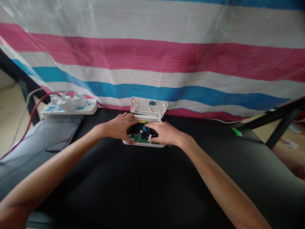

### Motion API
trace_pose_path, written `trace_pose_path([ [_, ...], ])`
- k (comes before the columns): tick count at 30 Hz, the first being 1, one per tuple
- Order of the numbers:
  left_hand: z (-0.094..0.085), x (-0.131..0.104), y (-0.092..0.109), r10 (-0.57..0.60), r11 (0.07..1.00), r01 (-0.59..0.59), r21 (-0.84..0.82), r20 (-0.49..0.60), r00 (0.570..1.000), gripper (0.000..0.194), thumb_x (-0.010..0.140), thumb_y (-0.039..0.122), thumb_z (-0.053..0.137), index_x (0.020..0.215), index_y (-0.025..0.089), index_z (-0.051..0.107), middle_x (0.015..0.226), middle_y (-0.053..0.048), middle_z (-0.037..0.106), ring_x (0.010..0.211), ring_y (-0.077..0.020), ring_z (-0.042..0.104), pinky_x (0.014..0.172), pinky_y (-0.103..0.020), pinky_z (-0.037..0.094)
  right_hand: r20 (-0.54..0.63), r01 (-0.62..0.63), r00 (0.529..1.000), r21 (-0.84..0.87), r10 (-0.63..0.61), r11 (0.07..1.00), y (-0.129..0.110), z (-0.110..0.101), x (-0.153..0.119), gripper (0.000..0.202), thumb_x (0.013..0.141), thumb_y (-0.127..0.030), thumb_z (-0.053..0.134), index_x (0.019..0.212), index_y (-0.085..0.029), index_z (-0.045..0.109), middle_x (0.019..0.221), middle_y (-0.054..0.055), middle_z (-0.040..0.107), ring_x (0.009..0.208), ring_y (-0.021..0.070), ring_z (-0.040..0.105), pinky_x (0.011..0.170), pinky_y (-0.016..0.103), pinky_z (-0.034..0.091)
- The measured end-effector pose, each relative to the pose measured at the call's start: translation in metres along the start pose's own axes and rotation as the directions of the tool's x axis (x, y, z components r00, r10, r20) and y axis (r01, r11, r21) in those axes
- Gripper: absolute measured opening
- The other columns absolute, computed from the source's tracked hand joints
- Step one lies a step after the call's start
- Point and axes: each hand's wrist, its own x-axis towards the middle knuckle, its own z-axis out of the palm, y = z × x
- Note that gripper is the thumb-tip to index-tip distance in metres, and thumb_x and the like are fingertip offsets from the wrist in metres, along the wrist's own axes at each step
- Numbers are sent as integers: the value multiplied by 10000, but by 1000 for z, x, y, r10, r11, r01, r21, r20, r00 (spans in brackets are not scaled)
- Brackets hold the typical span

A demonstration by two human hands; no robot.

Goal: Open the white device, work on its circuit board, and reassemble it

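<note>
Left hand [119,127] spread, thumb and fingers over the left end of an open white case [144,145]. Right hand [165,132] at its right end, fingers bent inward; cannot tell if they pinch anything. Green circuit board [137,138] and blue connector [145,129] inside, between hands. White cover [149,107] raised behind. All on black desk [124,184]; power strip [89,108] with plugs to the left, striped sheet [152,54] beyond.

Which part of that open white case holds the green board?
The base, lying flat between the left hand and right hand; the raised lid behind it has none.
</note>
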Motion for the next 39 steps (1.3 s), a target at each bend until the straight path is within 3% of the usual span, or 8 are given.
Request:
trace_pose_path([
  [5,-1,0,1,-11,998,10,-64,-16,1000,1034,629,668,783,1495,271,381,1456,-137,430,1346,-382,395,1126,-509,306,-17,43,999,31,-42,999,2,-6,1,469,739,-303,762,1172,-191,624,1100,83,722,959,263,681,776,318,485],
  [11,1,0,-1,22,996,-26,-90,-51,998,1035,619,643,805,1473,245,377,1439,-136,438,1339,-377,398,1128,-487,320,-10,33,999,135,-32,990,12,-16,6,442,684,-327,792,1057,-207,588,886,14,669,709,169,581,630,282,399],
  [18,3,0,-1,40,994,-47,-100,-73,997,1013,622,624,816,1461,246,393,1408,-132,452,1327,-367,411,1133,-478,315,55,31,998,74,-35,997,12,-19,13,428,669,-343,801,1003,-211,570,771,-12,599,648,156,517,562,274,327],
  [26,-1,-2,4,30,991,-38,-131,-63,998,951,650,565,806,1449,239,405,1407,-131,451,1324,-358,410,1126,-459,328,-7,24,1000,44,-23,999,12,-11,8,474,656,-342,794,1031,-223,529,822,-10,625,665,155,522,595,258,307],
  [34,2,-1,-2,35,992,-43,-119,-68,997,1043,613,625,811,1473,235,369,1417,-129,438,1328,-362,402,1123,-453,334,-18,14,1000,205,-10,979,17,-15,8,467,653,-328,800,971,-220,476,787,-34,570,638,131,482,604,254,314],
  [39,2,0,-2,13,996,-18,-93,-52,999,1074,611,633,808,1487,232,334,1433,-134,431,1347,-363,393,1133,-454,319,-9,19,1000,202,-18,979,17,-19,8,474,646,-336,800,953,-225,457,769,-38,543,629,130,459,592,259,304],
])
